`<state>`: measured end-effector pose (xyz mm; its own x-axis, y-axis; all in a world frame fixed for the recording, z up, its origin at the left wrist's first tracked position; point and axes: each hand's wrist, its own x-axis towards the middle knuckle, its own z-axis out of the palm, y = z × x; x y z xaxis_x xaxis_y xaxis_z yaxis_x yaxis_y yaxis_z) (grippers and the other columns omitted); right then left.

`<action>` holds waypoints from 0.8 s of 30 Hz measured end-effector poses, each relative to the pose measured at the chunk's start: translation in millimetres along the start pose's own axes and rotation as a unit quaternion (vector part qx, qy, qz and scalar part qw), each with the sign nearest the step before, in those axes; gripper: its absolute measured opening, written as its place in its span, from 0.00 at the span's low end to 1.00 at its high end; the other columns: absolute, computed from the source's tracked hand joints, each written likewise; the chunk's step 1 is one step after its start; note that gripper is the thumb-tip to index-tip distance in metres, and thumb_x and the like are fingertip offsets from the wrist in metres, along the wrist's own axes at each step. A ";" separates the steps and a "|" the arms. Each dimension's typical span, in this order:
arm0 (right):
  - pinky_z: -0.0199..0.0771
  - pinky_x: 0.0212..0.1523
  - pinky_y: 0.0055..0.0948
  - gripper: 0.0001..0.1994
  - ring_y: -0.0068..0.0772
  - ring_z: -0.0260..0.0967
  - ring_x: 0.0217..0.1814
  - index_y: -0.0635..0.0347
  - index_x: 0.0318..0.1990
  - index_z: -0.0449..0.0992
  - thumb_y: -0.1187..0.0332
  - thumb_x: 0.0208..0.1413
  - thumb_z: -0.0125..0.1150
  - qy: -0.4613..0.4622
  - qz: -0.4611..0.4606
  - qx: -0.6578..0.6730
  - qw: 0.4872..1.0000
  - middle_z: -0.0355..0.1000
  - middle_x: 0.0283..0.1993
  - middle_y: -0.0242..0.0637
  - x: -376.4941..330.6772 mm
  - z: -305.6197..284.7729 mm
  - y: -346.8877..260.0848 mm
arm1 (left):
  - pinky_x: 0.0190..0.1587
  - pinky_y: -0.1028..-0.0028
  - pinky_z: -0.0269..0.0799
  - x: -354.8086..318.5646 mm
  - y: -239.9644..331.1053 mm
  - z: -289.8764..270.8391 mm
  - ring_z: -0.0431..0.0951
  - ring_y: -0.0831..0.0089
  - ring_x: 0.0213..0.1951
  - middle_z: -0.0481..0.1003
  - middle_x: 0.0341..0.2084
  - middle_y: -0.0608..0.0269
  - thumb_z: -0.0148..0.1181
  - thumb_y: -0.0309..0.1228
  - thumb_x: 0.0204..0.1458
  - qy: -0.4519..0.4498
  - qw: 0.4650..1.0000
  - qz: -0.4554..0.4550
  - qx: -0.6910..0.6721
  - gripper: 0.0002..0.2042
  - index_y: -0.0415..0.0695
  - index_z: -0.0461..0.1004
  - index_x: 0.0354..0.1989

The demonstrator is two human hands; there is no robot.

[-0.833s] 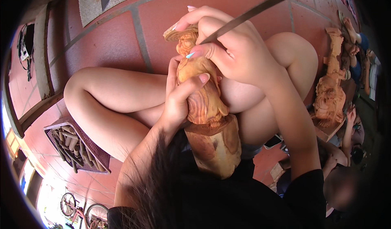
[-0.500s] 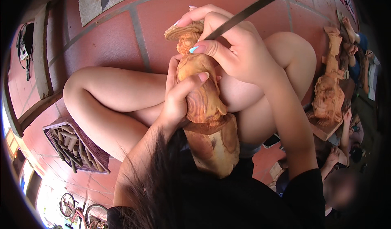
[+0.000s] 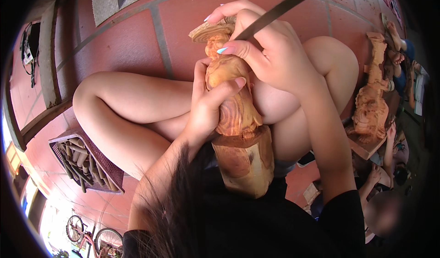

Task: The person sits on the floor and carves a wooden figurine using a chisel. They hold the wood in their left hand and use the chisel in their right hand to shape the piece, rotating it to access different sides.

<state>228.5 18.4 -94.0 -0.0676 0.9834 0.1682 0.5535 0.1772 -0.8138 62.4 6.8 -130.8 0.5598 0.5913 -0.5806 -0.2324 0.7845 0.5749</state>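
A carved wooden figure (image 3: 236,113) with a wide brimmed top rests against my lap, its faceted block base toward me. Around its body my left hand (image 3: 208,99) is closed, the thumb lying across the front. My right hand (image 3: 275,51) pinches a long, flat, dark metal tool (image 3: 282,15) close to the figure's neck, just under the brim. The tool slants up and away to the right; its working tip is hidden by the fingers and the wood. Some right fingers reach over the brim.
Left of my crossed legs stands a purple plastic basket (image 3: 120,184) of wooden-handled tools (image 3: 80,159). Farther left is a wooden frame (image 3: 47,56). A pale mat (image 3: 103,5) with blades lies ahead. At right, another carving (image 3: 370,106) sits near a person's hand (image 3: 392,132).
The figure has shifted slightly to the right, and my left hand has moved with it. The tool's far end has swung a little left; both grips stay the same.
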 end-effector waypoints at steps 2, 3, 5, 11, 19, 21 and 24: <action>0.72 0.38 0.27 0.09 0.32 0.74 0.40 0.65 0.27 0.68 0.73 0.54 0.62 -0.009 0.019 -0.005 1.000 0.76 0.45 0.39 1.0 -1.1 -1.8 | 0.41 0.60 0.80 0.3 -0.9 -0.3 0.78 0.59 0.39 0.71 0.41 0.46 0.55 0.27 0.49 0.007 1.000 0.002 0.013 0.26 0.38 0.54 0.57; 0.72 0.39 0.27 0.09 0.32 0.74 0.40 0.65 0.27 0.68 0.74 0.54 0.62 -0.014 0.029 -0.008 0.999 0.76 0.45 0.38 0.9 -1.2 -2.2 | 0.41 0.60 0.80 0.0 0.0 -0.2 0.78 0.59 0.39 0.71 0.41 0.46 0.55 0.27 0.49 0.007 1.000 -0.002 0.017 0.26 0.38 0.54 0.57; 0.72 0.38 0.27 0.08 0.32 0.74 0.40 0.65 0.28 0.68 0.74 0.53 0.62 0.009 0.022 0.034 0.999 0.75 0.46 0.38 0.9 -0.4 2.0 | 0.40 0.59 0.80 -0.6 3.3 1.0 0.78 0.59 0.38 0.71 0.40 0.46 0.55 0.27 0.49 0.003 1.000 -0.013 0.013 0.26 0.39 0.54 0.57; 0.71 0.38 0.28 0.07 0.32 0.73 0.40 0.65 0.29 0.69 0.74 0.53 0.63 0.031 0.000 0.125 0.992 0.74 0.48 0.39 -1.2 -0.6 11.5 | 0.39 0.60 0.80 -3.5 7.9 5.4 0.78 0.59 0.37 0.72 0.39 0.45 0.56 0.28 0.48 -0.004 0.999 -0.031 -0.020 0.27 0.39 0.55 0.57; 0.69 0.35 0.27 0.06 0.27 0.69 0.33 0.66 0.33 0.73 0.75 0.51 0.64 0.007 -0.005 0.057 0.998 0.74 0.46 0.35 -0.4 -0.1 7.2 | 0.39 0.62 0.80 -4.6 7.7 7.5 0.79 0.59 0.38 0.71 0.42 0.46 0.54 0.25 0.49 0.000 0.999 -0.020 -0.025 0.24 0.39 0.55 0.56; 0.68 0.34 0.27 0.07 0.26 0.67 0.30 0.66 0.36 0.74 0.75 0.51 0.64 -0.008 0.008 0.051 0.999 0.73 0.45 0.34 0.1 -3.6 5.1 | 0.40 0.64 0.79 0.2 1.6 1.9 0.78 0.63 0.38 0.71 0.41 0.48 0.60 0.23 0.48 0.006 0.999 -0.008 -0.031 0.25 0.39 0.55 0.53; 0.74 0.36 0.36 0.10 0.43 0.75 0.36 0.58 0.39 0.77 0.66 0.50 0.67 -0.039 0.024 0.027 0.999 0.75 0.40 0.34 6.4 -11.8 5.9 | 0.43 0.67 0.76 1.2 0.6 1.1 0.77 0.66 0.39 0.71 0.41 0.51 0.64 0.21 0.47 0.017 1.000 -0.006 -0.023 0.26 0.38 0.55 0.51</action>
<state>241.1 25.3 -91.2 -0.1074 0.9904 0.0865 0.5122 0.1297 -0.8490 63.7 7.8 -130.5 0.5360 0.5874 -0.6063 -0.2636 0.7988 0.5408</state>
